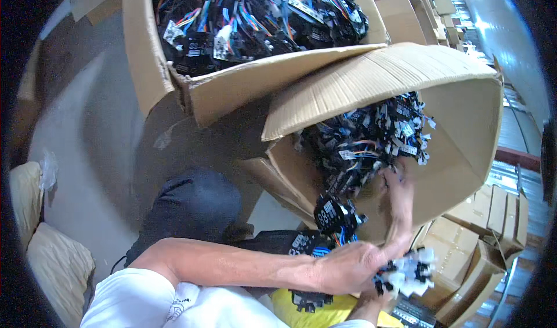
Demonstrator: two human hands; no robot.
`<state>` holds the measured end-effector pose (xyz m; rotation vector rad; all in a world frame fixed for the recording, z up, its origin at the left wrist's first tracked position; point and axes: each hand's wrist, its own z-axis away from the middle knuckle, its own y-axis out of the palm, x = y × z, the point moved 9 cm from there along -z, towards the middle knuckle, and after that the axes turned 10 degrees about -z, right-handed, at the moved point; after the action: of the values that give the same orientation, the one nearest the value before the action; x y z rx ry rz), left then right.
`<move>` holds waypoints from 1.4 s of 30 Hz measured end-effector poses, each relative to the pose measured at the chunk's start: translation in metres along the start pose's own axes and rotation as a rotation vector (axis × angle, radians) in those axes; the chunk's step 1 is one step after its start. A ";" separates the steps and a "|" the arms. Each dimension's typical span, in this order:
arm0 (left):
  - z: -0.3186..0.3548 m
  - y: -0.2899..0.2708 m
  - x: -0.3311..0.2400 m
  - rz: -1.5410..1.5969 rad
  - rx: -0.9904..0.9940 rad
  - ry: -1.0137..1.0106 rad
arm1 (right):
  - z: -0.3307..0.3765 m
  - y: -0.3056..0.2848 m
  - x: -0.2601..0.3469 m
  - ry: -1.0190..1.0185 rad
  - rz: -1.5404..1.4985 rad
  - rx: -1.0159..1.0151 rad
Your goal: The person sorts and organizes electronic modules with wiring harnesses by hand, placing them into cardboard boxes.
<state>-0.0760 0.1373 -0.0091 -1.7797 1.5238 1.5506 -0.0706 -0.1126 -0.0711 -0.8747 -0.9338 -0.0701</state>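
My left hand [348,265] is closed on a bunch of wire harnesses [406,274]: light, floppy, tangle-prone, so grab by connectors. Right hand [399,197] reaches open-fingered into the tilted cardboard box [464,154] w/ more.

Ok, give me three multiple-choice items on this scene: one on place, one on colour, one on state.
1. Where does the right hand reach?
A. into the tilted cardboard box
B. onto the cushion
C. onto the floor

2. What colour are most parts in the upper box?
A. red
B. black
C. green

3. What is the left hand doing?
A. lying flat and empty
B. gripping a bundle of wired connectors
C. holding a pen

Answers: 1 A, its fingers are inside the box opening. 2 B, black pieces fill it. 3 B, white plugs stick out of the fist.
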 end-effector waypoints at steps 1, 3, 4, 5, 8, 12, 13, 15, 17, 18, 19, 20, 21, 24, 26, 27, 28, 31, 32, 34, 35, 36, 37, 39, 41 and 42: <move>-0.001 -0.002 0.017 -0.083 0.046 -0.159 | 0.016 -0.007 0.014 -0.007 0.113 -0.022; -0.003 -0.007 0.014 -0.118 -0.054 0.041 | 0.038 -0.058 0.031 -0.148 0.401 -0.089; -0.006 -0.006 0.016 -0.140 -0.033 0.015 | 0.047 -0.076 0.050 -0.297 0.682 -0.110; -0.008 -0.005 0.016 -0.087 -0.045 -0.032 | 0.055 -0.076 0.060 -0.286 0.685 -0.106; -0.013 -0.005 0.019 -0.147 -0.099 0.051 | 0.084 -0.094 0.081 -0.273 -0.006 -0.327; -0.011 0.002 0.012 -0.130 -0.100 0.142 | 0.119 -0.078 0.121 -0.445 0.531 -0.260; -0.011 0.003 0.007 -0.233 -0.150 0.210 | 0.135 -0.079 0.129 -0.344 0.586 -0.212; -0.013 -0.004 -0.002 -0.363 -0.149 0.256 | 0.157 -0.057 0.107 -0.043 0.290 0.086; -0.011 -0.008 -0.016 -0.554 -0.185 0.366 | 0.182 -0.024 0.140 -0.460 0.385 0.059; -0.011 -0.008 -0.015 -0.562 -0.183 0.357 | 0.189 -0.020 0.147 -0.503 0.352 0.022; -0.011 -0.001 -0.008 -0.515 -0.078 0.314 | 0.200 -0.016 0.154 -0.535 0.366 -0.208; -0.012 0.006 -0.006 -0.464 0.021 0.283 | 0.207 -0.021 0.147 -0.600 0.263 -0.435; -0.008 -0.001 -0.019 -0.443 -0.085 0.359 | 0.165 -0.029 0.117 -0.445 0.106 0.146; 0.002 0.013 -0.026 -0.312 -0.025 0.278 | 0.103 -0.034 0.069 -0.213 -0.956 0.814; 0.014 0.026 -0.026 -0.273 0.059 0.229 | 0.011 -0.025 0.024 -0.364 -0.977 0.361; 0.017 0.026 -0.030 -0.258 0.053 0.253 | -0.023 0.018 0.015 -0.307 -0.594 0.284; 0.023 0.020 -0.031 -0.270 0.039 0.258 | -0.042 0.090 0.002 -0.147 -0.277 0.344; 0.024 0.021 -0.035 -0.373 0.061 0.264 | -0.095 0.209 -0.051 -0.041 0.183 0.389; 0.014 0.043 -0.064 -0.331 0.070 0.380 | -0.141 0.145 -0.095 -0.079 0.315 0.117; 0.011 0.027 -0.058 -0.409 0.022 0.371 | -0.157 0.216 -0.131 -0.008 0.540 0.340; 0.012 0.016 -0.054 -0.471 0.013 0.334 | -0.156 0.240 -0.130 -0.023 0.528 0.370; 0.012 0.007 -0.051 -0.521 0.007 0.307 | -0.151 0.247 -0.135 0.060 0.341 0.372; 0.012 0.000 -0.049 -0.547 0.007 0.278 | -0.143 0.249 -0.145 0.152 0.157 0.373; 0.012 0.001 -0.043 -0.533 -0.009 0.279 | -0.128 0.227 -0.163 0.336 -0.200 0.329; 0.016 0.001 -0.036 -0.496 0.004 0.265 | -0.111 0.194 -0.142 0.280 -0.228 0.292; 0.014 0.008 -0.037 -0.484 0.001 0.274 | -0.106 0.161 -0.124 0.221 -0.258 0.255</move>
<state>-0.0834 0.1631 0.0206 -2.2221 1.0739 1.1053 -0.0104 -0.1150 -0.2924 -0.4962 -0.8216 -0.2587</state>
